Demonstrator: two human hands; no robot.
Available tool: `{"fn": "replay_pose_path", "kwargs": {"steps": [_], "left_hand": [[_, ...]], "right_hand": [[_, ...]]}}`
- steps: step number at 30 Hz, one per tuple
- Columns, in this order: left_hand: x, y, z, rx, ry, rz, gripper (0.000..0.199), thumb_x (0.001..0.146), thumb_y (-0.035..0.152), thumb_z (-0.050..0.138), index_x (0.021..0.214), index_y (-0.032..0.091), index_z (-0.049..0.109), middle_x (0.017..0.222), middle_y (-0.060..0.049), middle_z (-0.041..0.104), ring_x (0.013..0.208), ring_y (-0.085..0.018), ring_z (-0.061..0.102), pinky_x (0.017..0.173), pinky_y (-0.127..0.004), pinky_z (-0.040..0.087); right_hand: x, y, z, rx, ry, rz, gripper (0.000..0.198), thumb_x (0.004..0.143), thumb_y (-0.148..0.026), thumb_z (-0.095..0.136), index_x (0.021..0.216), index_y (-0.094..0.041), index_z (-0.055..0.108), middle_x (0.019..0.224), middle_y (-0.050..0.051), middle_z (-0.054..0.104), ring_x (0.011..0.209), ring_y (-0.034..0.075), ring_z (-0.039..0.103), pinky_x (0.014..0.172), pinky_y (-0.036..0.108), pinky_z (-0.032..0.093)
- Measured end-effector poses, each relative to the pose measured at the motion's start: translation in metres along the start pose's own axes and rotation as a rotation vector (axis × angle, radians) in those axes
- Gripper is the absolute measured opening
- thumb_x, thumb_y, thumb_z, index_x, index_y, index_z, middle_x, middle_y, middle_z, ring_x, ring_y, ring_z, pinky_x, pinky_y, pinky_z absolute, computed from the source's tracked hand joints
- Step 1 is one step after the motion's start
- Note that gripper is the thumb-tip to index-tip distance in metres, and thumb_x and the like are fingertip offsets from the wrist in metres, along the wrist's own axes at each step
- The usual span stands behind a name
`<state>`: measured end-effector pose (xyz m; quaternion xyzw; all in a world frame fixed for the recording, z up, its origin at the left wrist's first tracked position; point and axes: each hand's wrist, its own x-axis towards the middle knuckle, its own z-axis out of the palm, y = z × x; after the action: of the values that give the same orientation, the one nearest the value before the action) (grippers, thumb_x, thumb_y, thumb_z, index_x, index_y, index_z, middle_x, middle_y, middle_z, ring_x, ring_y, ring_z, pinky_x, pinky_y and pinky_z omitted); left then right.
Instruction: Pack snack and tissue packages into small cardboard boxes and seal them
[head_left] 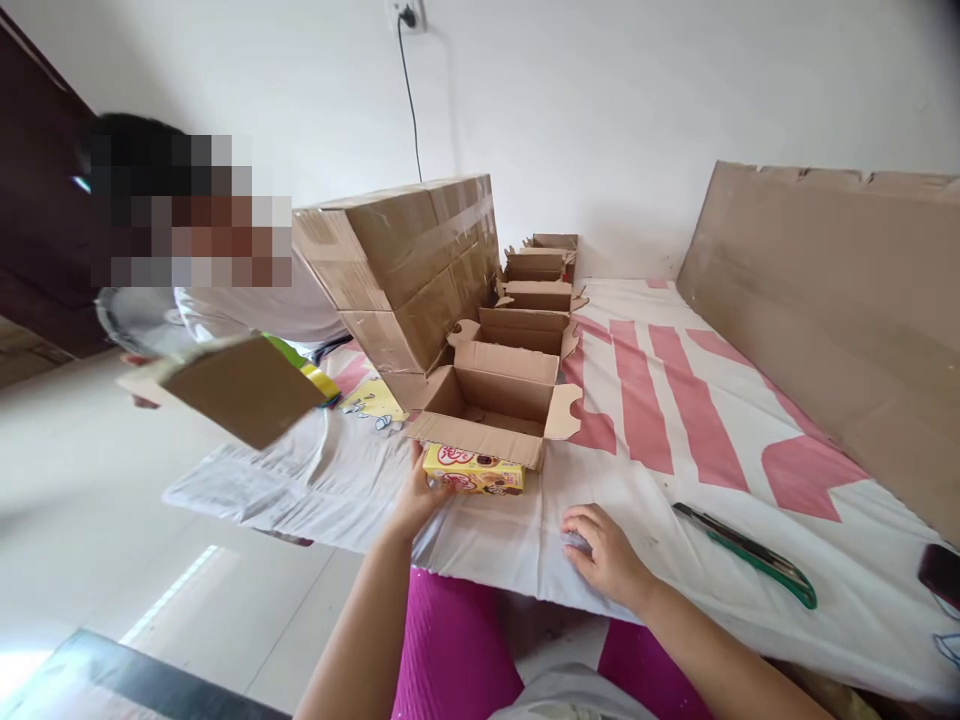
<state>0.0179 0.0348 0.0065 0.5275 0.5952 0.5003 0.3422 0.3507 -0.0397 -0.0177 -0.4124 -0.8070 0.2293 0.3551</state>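
Note:
A yellow printed snack box (pixel 487 475) lies just in front of the nearest open cardboard box (pixel 510 385), partly under its front flap. My left hand (pixel 421 495) grips the snack box at its left end, fingers closed round it. To the right, my right hand (pixel 604 555) rests near the table's front edge with its fingers curled in. Something small and translucent seems to be between finger and thumb, too unclear to name. The inside of the nearest box shows bare cardboard where visible.
More open boxes (pixel 525 330) run back in a row beside stacked taped cartons (pixel 420 270). A green utility knife (pixel 750 560) lies at right, before a large cardboard sheet (pixel 825 320). Someone at left holds a blurred cardboard box (pixel 244 390).

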Motion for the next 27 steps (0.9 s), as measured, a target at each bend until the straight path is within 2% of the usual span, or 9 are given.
{"fn": "replay_pose_path", "kwargs": {"steps": [4, 7, 10, 16, 20, 27], "left_hand": [[0.004, 0.011, 0.008, -0.161, -0.155, -0.108, 0.076, 0.045, 0.042, 0.09, 0.109, 0.013, 0.059, 0.113, -0.015, 0.068, 0.114, -0.035, 0.061, 0.097, -0.045, 0.049], [0.003, 0.013, 0.014, -0.188, -0.188, -0.162, 0.076, 0.046, 0.046, 0.09, 0.107, 0.013, 0.057, 0.111, -0.016, 0.07, 0.107, -0.034, 0.065, 0.091, -0.045, 0.053], [0.001, 0.006, 0.018, -0.148, -0.177, -0.143, 0.078, 0.05, 0.049, 0.087, 0.111, 0.014, 0.054, 0.114, -0.016, 0.069, 0.108, -0.034, 0.065, 0.092, -0.045, 0.053], [-0.003, -0.019, 0.021, -0.117, -0.078, -0.026, 0.09, 0.061, 0.046, 0.083, 0.133, 0.021, 0.037, 0.129, -0.013, 0.06, 0.119, -0.029, 0.059, 0.102, -0.043, 0.047], [-0.004, -0.025, 0.022, -0.043, -0.087, -0.022, 0.08, 0.067, 0.048, 0.078, 0.132, 0.021, 0.04, 0.127, -0.012, 0.061, 0.121, -0.03, 0.058, 0.102, -0.043, 0.047], [-0.007, -0.022, 0.024, -0.003, -0.086, 0.032, 0.073, 0.072, 0.046, 0.073, 0.132, 0.019, 0.041, 0.128, -0.013, 0.061, 0.118, -0.03, 0.059, 0.1, -0.042, 0.047]], "right_hand": [[0.001, 0.001, 0.0, -0.009, -0.01, -0.003, 0.018, 0.079, -0.01, 0.059, 0.095, -0.019, 0.061, 0.106, 0.01, 0.063, 0.099, 0.024, 0.06, 0.088, 0.042, 0.051], [0.001, 0.0, -0.001, -0.011, -0.013, -0.002, 0.016, 0.08, -0.012, 0.059, 0.094, -0.019, 0.061, 0.106, 0.01, 0.064, 0.099, 0.024, 0.06, 0.087, 0.042, 0.052], [0.002, -0.001, -0.001, -0.012, -0.011, -0.001, 0.015, 0.08, -0.012, 0.059, 0.093, -0.02, 0.062, 0.105, 0.01, 0.064, 0.097, 0.024, 0.06, 0.086, 0.041, 0.052], [0.001, -0.001, 0.0, -0.019, -0.023, 0.01, 0.016, 0.08, -0.011, 0.06, 0.093, -0.02, 0.062, 0.105, 0.009, 0.064, 0.097, 0.023, 0.06, 0.086, 0.041, 0.052], [0.0, 0.0, 0.0, -0.025, -0.034, 0.014, 0.016, 0.08, -0.011, 0.059, 0.094, -0.019, 0.062, 0.106, 0.009, 0.063, 0.098, 0.023, 0.06, 0.087, 0.041, 0.051], [0.0, 0.001, -0.001, -0.041, -0.048, 0.019, 0.015, 0.083, -0.014, 0.057, 0.095, -0.02, 0.062, 0.106, 0.009, 0.064, 0.099, 0.024, 0.06, 0.087, 0.041, 0.052]]}}
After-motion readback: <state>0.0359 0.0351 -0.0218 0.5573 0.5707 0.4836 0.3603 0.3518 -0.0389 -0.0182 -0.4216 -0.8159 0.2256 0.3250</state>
